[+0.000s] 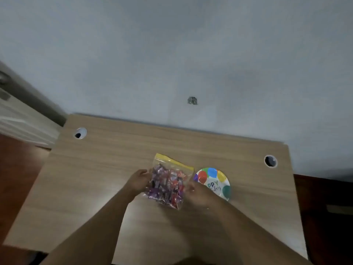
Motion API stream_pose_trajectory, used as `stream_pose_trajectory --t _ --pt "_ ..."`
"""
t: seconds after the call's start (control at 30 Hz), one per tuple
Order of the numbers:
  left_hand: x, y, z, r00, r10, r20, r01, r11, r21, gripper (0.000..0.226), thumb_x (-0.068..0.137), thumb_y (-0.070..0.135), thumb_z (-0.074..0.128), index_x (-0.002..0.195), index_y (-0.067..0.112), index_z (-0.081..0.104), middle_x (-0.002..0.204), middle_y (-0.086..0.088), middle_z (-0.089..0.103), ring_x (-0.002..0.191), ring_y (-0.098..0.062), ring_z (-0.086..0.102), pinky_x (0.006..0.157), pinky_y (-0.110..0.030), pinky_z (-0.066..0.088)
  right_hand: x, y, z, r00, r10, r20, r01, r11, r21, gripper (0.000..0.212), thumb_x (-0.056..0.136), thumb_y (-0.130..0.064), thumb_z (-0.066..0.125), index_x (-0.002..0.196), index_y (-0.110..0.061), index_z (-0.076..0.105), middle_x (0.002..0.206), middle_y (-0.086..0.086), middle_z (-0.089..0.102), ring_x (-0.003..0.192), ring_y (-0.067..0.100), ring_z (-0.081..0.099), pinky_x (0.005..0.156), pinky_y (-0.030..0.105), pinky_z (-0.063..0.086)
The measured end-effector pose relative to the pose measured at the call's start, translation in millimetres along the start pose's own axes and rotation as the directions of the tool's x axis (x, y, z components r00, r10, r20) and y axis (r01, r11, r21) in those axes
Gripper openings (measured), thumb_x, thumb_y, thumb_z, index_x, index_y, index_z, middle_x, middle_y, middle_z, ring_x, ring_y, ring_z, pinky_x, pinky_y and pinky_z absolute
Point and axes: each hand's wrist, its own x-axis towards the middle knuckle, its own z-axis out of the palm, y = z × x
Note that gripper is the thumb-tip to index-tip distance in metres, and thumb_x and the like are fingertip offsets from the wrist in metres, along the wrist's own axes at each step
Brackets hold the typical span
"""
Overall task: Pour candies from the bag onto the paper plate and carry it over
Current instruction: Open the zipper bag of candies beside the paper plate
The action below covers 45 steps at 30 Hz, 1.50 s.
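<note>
A clear zip bag (168, 181) with a yellow seal strip lies near the middle of the wooden desk (114, 169), full of purple and red wrapped candies. My left hand (139, 181) grips the bag's left side. My right hand (198, 194) holds its right side and partly covers the paper plate (214, 181). The plate is white with coloured balloons and birthday lettering, and it lies flat just right of the bag. The yellow seal points away from me; whether it is zipped I cannot tell.
Two round cable holes sit in the desk, one at the far left (80, 133) and one at the far right (270, 161). A pale wall rises behind the desk. Dark red floor shows on both sides.
</note>
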Motion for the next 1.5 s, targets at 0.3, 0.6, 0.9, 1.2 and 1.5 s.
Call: stream_pose_trajectory --t 0.3,0.6,0.9,1.2,1.5 --pt "-12 -10 10 0.998 0.059 0.004 -0.058 0.994 -0.094 0.026 0.095 0.028 0.079 0.119 0.021 0.072 0.103 -0.012 0.081 0.08 -0.023 0.08 0.062 -0.034 0.064 -11 -22 -16 1.0 0.03 -0.009 -0.029 0.998 0.052 0.04 0.107 -0.038 0.048 0.138 -0.015 0.057 0.132 0.005 0.071 0.11 0.019 0.065 0.097 0.035 0.054" --pt "-41 -22 10 0.94 0.339 -0.039 -0.337 0.94 0.05 0.027 0.102 0.023 0.071 0.094 -0.003 0.069 0.084 -0.003 0.067 0.074 -0.002 0.062 0.067 -0.011 0.048 -25 -38 -56 0.937 -0.246 -0.249 0.226 0.968 -0.104 0.046 0.107 -0.037 0.059 0.148 -0.016 0.057 0.146 0.005 0.056 0.137 0.021 0.054 0.115 0.036 0.043" --pt "-82 -34 10 0.9 0.429 -0.07 -0.427 0.903 0.046 0.011 0.1 0.022 0.074 0.109 0.021 0.08 0.117 -0.001 0.078 0.105 -0.016 0.072 0.092 -0.023 0.051 -47 -43 -36 0.978 -0.193 -0.079 0.194 0.981 0.004 0.024 0.103 -0.036 0.067 0.114 -0.02 0.08 0.113 -0.003 0.081 0.111 0.017 0.073 0.099 0.036 0.055" --pt "-130 -35 36 0.923 0.243 -0.3 -0.289 0.95 -0.12 0.02 0.104 0.026 0.065 0.114 0.009 0.066 0.115 -0.018 0.072 0.087 -0.024 0.077 0.095 -0.051 0.064 -70 -49 -14 0.974 -0.156 -0.162 0.175 0.979 0.108 0.015 0.092 -0.03 0.083 0.099 -0.018 0.085 0.098 0.0 0.083 0.086 0.011 0.07 0.081 0.029 0.052" --pt "-178 -35 73 0.992 0.128 0.011 -0.119 0.946 -0.302 0.042 0.088 0.05 0.083 0.097 0.013 0.066 0.109 -0.013 0.08 0.104 -0.032 0.081 0.094 -0.048 0.065 -95 -50 4 0.98 -0.176 -0.093 0.194 0.951 0.241 0.015 0.086 -0.025 0.088 0.081 -0.026 0.075 0.076 -0.009 0.075 0.067 0.002 0.066 0.067 0.021 0.048"
